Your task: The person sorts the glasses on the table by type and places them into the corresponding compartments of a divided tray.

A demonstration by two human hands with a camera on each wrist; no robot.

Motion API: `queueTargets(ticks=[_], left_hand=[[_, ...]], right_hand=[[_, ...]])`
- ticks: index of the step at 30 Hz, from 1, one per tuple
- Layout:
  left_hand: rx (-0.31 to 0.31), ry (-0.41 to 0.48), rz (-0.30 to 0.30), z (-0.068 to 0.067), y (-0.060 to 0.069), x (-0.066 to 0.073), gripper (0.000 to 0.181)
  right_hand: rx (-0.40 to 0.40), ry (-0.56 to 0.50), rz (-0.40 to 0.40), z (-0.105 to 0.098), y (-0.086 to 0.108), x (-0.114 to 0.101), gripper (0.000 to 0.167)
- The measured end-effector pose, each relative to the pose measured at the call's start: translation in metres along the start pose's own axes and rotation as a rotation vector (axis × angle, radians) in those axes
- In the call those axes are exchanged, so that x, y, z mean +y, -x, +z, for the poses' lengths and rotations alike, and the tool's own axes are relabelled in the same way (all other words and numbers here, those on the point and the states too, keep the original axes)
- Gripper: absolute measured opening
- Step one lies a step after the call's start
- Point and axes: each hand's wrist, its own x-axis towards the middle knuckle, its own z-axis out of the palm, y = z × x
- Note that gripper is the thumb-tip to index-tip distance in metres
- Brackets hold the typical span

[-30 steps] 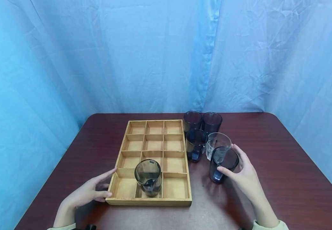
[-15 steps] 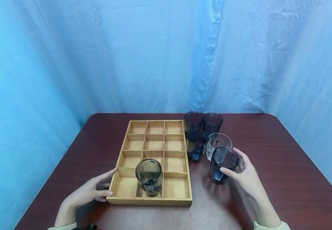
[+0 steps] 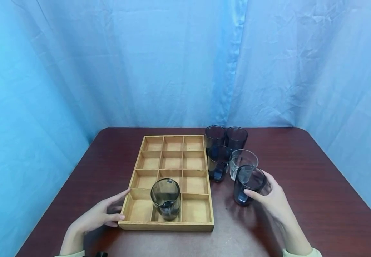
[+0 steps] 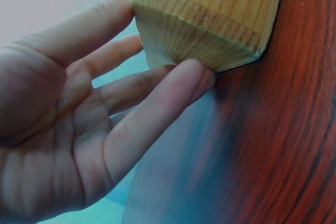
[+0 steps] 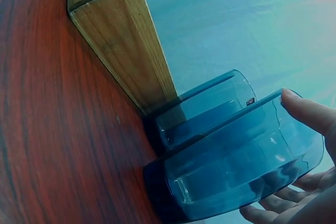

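Note:
A wooden tray (image 3: 166, 226) divided into compartments lies on the table. My left hand (image 3: 97, 216) rests against its near left corner, fingers fairly straight; in the left wrist view its fingertips touch the tray's wood (image 4: 205, 17). One smoky glass (image 3: 166, 198) stands upright in the middle compartment of the near row. To the right of the tray, my right hand (image 3: 275, 200) holds another dark tinted glass (image 3: 250, 185), thumb on the near side and fingers behind. The right wrist view shows this tinted glass (image 5: 236, 156) with its base at the tabletop.
A clear glass (image 3: 244, 157) stands just behind the held one. Several more dark glasses (image 3: 219, 162) cluster along the tray's right side, towards the back. Blue curtains (image 3: 172, 64) hang around the dark red table (image 3: 317, 185).
Little differs. My right hand has settled slightly lower around the dark glass, its fingers dipping further behind it. My left hand stays at the tray's corner.

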Motion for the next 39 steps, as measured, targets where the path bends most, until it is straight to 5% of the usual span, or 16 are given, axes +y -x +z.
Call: queueTargets(ticks=[10, 20, 39], left_hand=[[0.008, 0.006, -0.013, 0.001, -0.001, -0.001, 0.082], [0.015, -0.001, -0.014, 0.001, 0.000, 0.000, 0.083], [0.013, 0.000, -0.001, 0.001, 0.002, -0.001, 0.082]], right_hand=[[0.099, 0.278, 0.133, 0.000, 0.001, -0.010, 0.081], [0.132, 0.394, 0.156, 0.001, 0.003, -0.012, 0.082], [0.144, 0.394, 0.110, 0.004, 0.006, -0.020, 0.078]])
